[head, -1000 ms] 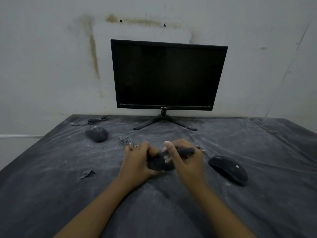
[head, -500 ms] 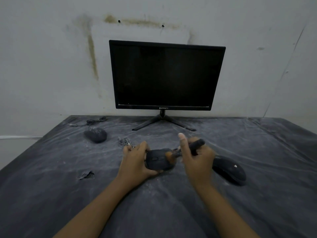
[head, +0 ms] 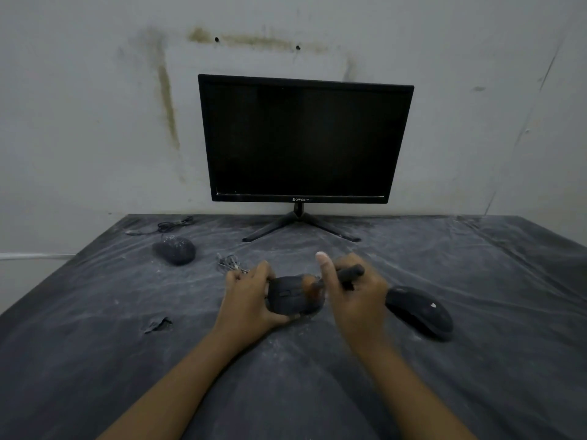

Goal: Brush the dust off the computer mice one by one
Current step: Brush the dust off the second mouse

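Left hand (head: 251, 300) is gripping the centre mouse (head: 287, 298) while the right hand (head: 355, 300), fingers clenching the brush (head: 349, 274), is now sweeping its bristles rightward across it.

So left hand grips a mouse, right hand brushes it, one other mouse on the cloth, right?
No: head view shows two other mice on the cloth, the far-left mouse and the right-side mouse. Left hand grips the held mouse; right hand holds the brush to it.

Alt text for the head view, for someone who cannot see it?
The left hand grips a mouse while the right hand holds a brush against it. A second mouse lies back left, a third mouse right, before a dark monitor.
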